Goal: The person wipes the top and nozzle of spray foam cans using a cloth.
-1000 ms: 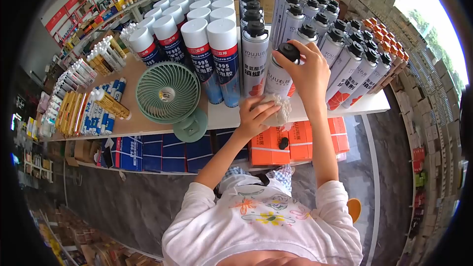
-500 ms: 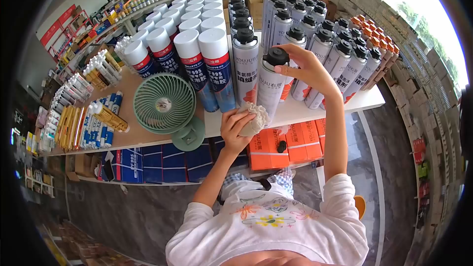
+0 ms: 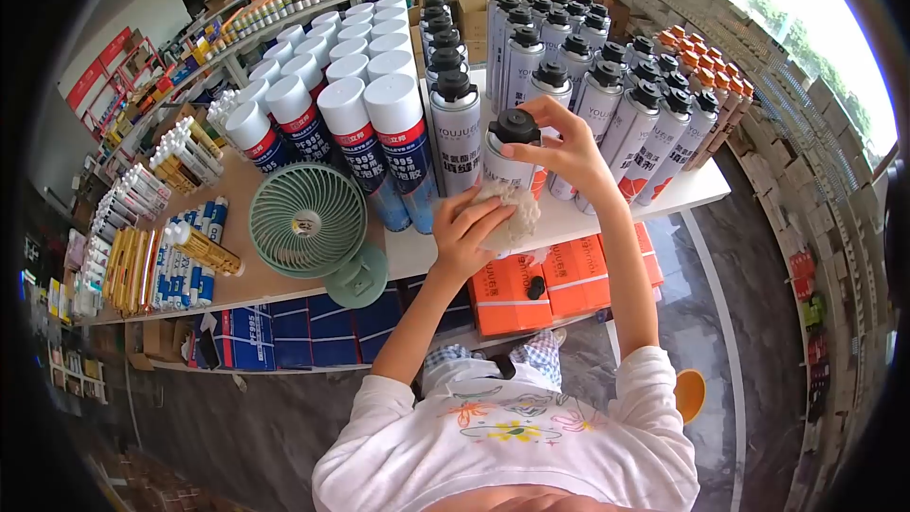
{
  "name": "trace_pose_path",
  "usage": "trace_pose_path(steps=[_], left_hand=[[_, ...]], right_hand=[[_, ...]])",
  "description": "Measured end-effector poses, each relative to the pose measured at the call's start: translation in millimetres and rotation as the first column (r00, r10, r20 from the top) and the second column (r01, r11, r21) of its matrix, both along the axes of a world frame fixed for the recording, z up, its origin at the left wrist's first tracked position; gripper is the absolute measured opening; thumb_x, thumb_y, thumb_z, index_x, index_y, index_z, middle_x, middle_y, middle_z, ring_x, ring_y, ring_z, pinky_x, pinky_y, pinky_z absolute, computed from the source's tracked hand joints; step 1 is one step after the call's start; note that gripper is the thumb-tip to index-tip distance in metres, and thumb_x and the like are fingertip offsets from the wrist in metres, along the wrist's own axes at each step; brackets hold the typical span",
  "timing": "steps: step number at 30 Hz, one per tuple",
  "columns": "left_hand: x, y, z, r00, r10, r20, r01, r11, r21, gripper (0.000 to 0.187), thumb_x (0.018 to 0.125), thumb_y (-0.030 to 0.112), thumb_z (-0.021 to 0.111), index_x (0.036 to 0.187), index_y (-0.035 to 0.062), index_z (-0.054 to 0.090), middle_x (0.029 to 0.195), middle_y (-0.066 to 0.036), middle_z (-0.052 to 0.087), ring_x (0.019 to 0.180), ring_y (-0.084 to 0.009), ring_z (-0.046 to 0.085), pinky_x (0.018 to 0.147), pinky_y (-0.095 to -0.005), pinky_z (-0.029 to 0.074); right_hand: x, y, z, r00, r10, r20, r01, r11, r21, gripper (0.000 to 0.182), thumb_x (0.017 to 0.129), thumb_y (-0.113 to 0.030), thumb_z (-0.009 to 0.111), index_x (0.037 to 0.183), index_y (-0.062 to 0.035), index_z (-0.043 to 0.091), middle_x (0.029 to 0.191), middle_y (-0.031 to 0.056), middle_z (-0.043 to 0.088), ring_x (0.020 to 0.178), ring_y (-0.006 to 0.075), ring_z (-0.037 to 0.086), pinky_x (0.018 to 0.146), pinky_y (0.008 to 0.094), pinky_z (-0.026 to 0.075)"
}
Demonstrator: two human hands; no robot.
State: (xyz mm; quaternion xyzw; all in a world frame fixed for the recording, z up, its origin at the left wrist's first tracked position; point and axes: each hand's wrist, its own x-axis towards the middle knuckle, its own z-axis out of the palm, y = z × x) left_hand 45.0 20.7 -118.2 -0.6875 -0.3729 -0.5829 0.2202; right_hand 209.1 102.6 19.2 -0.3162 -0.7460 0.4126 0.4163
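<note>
My right hand (image 3: 561, 144) grips a white foam can (image 3: 507, 169) by its black top, thumb and fingers on either side. The can stands upright at the front of the white table. My left hand (image 3: 471, 229) is closed on a crumpled off-white cloth (image 3: 515, 212) and presses it against the can's front, hiding the lower label. Just left of it stands another white can with a black cap (image 3: 457, 137). Behind my right hand are rows of similar black-capped cans (image 3: 590, 100).
Blue cans with white caps (image 3: 398, 118) stand in rows to the left. A green fan (image 3: 308, 220) sits by the table's front edge, beside tubes (image 3: 204, 251). Orange boxes (image 3: 512, 299) and blue boxes (image 3: 294, 332) lie below. Orange-capped cans (image 3: 716, 76) stand far right.
The cloth has moved up and right onto the can's front, spreading across it. My right hand still holds the top. The view has shifted slightly.
</note>
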Motion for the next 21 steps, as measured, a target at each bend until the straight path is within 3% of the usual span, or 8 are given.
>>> trace_pose_path(steps=[5,6,8,10,12,15,18,21], left_hand=[[-1,-16,-33,1.0,-0.01,-0.001,0.01,0.986,-0.166,0.041,0.058,0.006,0.081,0.098,0.0133,0.078,0.102,0.0,0.068,0.094,-0.0288,0.062,0.081,-0.037,0.054],[-1,-18,-24,1.0,-0.003,0.003,0.004,0.984,-0.177,0.041,0.058,0.006,0.081,0.098,0.0133,0.078,0.102,0.0,0.068,0.094,-0.0288,0.062,0.081,-0.037,0.054],[2,-16,-2,0.999,0.017,0.047,-0.012,0.993,-0.118,0.055,0.053,0.003,0.074,0.107,0.0163,0.075,0.108,0.001,0.067,0.101,-0.029,0.061,0.083,-0.0382,0.054],[9,-16,33,0.995,0.052,0.082,-0.046,0.996,-0.075,0.054,0.053,0.002,0.077,0.106,0.0157,0.075,0.107,0.002,0.067,0.1,-0.0293,0.061,0.083,-0.0378,0.054],[15,-16,57,0.993,0.082,0.088,-0.088,0.994,0.06,0.037,0.061,0.007,0.084,0.097,0.0104,0.077,0.104,-0.001,0.068,0.095,-0.0287,0.062,0.08,-0.038,0.053],[22,-13,38,0.987,0.141,0.08,-0.149,0.984,0.097,0.038,0.061,0.009,0.085,0.098,0.0114,0.077,0.105,-0.001,0.067,0.097,-0.0285,0.062,0.081,-0.0374,0.053],[17,-15,-14,0.985,0.166,0.035,-0.168,0.983,0.068,0.038,0.062,0.012,0.083,0.099,0.0135,0.077,0.106,0.0,0.067,0.098,-0.0284,0.062,0.082,-0.0371,0.054],[15,-35,-37,0.99,0.134,-0.05,-0.139,0.983,-0.118,0.037,0.063,0.013,0.078,0.1,0.0152,0.077,0.106,0.0,0.067,0.096,-0.029,0.062,0.082,-0.0382,0.054]], right_hand=[[-19,-7,-6,0.991,-0.128,-0.029,0.13,0.988,0.082,0.044,0.07,-0.023,0.09,0.103,-0.0067,0.065,0.095,-0.0005,0.066,0.101,0.0117,0.061,0.093,0.0358,0.05],[-22,-3,-10,0.985,-0.165,-0.054,0.171,0.976,0.134,0.047,0.068,-0.026,0.091,0.099,-0.0046,0.064,0.096,0.0033,0.066,0.098,0.0159,0.063,0.09,0.0354,0.051],[-26,-5,-14,0.98,-0.189,-0.061,0.197,0.963,0.184,0.05,0.065,-0.03,0.092,0.095,-0.0025,0.062,0.097,0.0071,0.067,0.094,0.0201,0.065,0.086,0.0351,0.053],[-31,-12,-13,0.96,-0.259,-0.102,0.278,0.909,0.309,0.051,0.064,-0.029,0.092,0.093,-0.0019,0.06,0.092,0.0081,0.065,0.09,0.0229,0.066,0.081,0.0354,0.053],[-32,-24,-10,0.951,-0.299,-0.077,0.306,0.88,0.363,0.052,0.064,-0.029,0.092,0.091,-0.0012,0.058,0.088,0.0083,0.061,0.086,0.0243,0.064,0.076,0.0366,0.052],[-32,-25,-14,0.945,-0.304,-0.117,0.325,0.858,0.398,0.055,0.065,-0.029,0.091,0.094,0.0013,0.056,0.091,0.0118,0.055,0.084,0.0267,0.061,0.074,0.0382,0.051],[-31,-23,-17,0.947,-0.305,-0.102,0.318,0.851,0.419,0.057,0.065,-0.03,0.092,0.094,0.0014,0.055,0.091,0.0133,0.053,0.084,0.029,0.059,0.074,0.0396,0.05],[-27,-21,-6,0.974,-0.226,-0.031,0.217,0.879,0.425,0.058,0.066,-0.031,0.091,0.095,0.0015,0.053,0.091,0.0135,0.052,0.084,0.0303,0.057,0.074,0.0405,0.049]])
